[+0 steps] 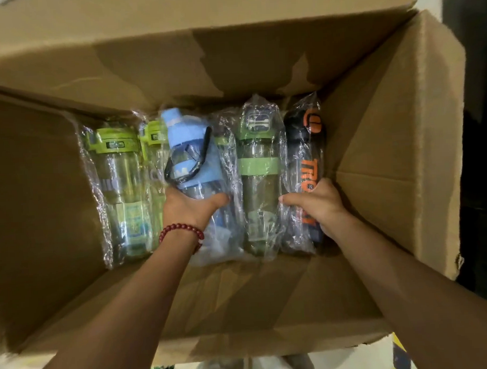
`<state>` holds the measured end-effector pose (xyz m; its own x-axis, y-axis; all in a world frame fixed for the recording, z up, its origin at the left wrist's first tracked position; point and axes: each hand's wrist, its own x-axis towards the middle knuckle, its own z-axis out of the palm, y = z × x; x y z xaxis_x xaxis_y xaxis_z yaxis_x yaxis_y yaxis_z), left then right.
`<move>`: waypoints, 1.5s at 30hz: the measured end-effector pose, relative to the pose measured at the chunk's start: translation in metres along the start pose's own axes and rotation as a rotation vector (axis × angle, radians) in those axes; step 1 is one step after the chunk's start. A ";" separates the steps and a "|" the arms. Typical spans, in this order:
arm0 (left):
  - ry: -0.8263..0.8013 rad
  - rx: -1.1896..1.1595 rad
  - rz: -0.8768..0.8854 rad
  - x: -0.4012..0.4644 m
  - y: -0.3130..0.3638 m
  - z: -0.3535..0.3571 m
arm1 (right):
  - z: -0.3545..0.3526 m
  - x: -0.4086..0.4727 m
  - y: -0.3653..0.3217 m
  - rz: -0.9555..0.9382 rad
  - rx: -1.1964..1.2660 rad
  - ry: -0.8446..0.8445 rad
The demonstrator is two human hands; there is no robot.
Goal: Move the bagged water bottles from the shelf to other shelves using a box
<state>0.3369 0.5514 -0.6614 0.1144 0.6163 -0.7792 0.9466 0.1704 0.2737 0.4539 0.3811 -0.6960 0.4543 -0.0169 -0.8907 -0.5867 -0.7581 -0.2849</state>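
Inside the open cardboard box (pixel 374 139), bare floor lies left of the bagged bottles. A second lime-lidded bottle (pixel 153 138) is mostly hidden. The left hand (pixel 189 207) grips the blue bottle (pixel 191 156); the right hand (pixel 317 203) curls round the black-and-orange bottle (pixel 308 153), beside the green-banded bottle (pixel 258 167) and lime-lidded bottle (pixel 119 167).

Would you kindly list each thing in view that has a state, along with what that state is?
cardboard box: open, flaps folded out
blue bottle: bagged, lying in the box, gripped by left hand
black bottle: bagged, lying in the box, gripped by right hand
green-band bottle: bagged, lying between those two
lime-lid bottles: bagged, lying at the left of the row
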 end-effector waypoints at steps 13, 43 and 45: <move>-0.078 -0.232 0.024 -0.109 0.036 -0.052 | -0.045 -0.118 -0.041 0.027 0.144 -0.013; -0.053 -0.386 0.565 -0.450 0.174 -0.287 | -0.228 -0.518 -0.139 -0.520 0.444 -0.014; -0.045 -0.418 0.592 -0.476 0.181 -0.300 | -0.244 -0.548 -0.141 -0.571 0.468 -0.008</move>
<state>0.3630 0.5198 -0.0715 0.5932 0.6653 -0.4534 0.5285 0.1031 0.8427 0.4514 0.3378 -0.0810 0.7708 0.3033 -0.5602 -0.4855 -0.2896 -0.8248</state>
